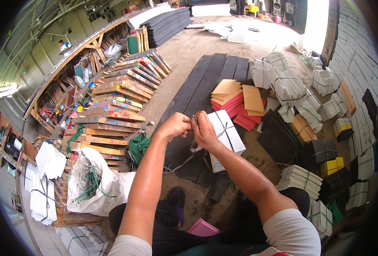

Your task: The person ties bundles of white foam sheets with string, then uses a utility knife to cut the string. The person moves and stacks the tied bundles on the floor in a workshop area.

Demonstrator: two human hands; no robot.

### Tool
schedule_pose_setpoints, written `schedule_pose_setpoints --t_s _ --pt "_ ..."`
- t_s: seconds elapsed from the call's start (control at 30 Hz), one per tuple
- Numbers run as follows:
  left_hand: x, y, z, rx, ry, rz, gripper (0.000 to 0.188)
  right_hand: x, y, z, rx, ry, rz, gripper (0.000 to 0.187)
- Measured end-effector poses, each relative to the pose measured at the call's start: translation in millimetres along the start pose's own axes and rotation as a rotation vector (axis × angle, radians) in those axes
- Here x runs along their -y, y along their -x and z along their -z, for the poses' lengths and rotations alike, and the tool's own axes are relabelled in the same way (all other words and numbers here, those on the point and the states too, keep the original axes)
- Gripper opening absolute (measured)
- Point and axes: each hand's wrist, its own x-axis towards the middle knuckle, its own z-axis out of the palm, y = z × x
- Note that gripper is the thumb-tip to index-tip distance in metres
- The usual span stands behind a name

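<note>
My left hand and my right hand meet in front of me, fingers pinched together at the tips. Whatever they grip is too small to make out. Right under my right hand stands a stack of white foam-like sheets, bound crosswise with dark string. A pale strip trails from beside this stack toward the left over the dark sheets; whether it reaches my fingers is hidden.
Long black sheets cover the floor ahead. Red sheets and orange sheets lie beyond the stack. Tied white bundles crowd the right. On the left are wooden frames and a white sack. A pink sheet lies near my feet.
</note>
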Motion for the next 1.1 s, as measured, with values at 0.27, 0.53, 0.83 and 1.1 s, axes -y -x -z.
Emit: schedule_pose_setpoints --t_s 0.27,0.53,0.83,1.1 --pt "51 -20 -56 -0.23 0.77 -0.138 0.008 -15 4 -9 -0.195 0.122 -0.251 0.015" --pt "56 -23 -86 -0.558 0.951 -0.261 0.008 -30 9 -9 -0.185 0.035 -0.565 0.024" --pt "83 -27 -90 -0.623 0.701 -0.444 0.014 -23 6 -7 -0.207 -0.653 -1.174 0.023" --pt "76 -20 -92 -0.642 0.544 -0.489 0.018 -16 11 -7 -0.24 -0.636 -1.141 0.02"
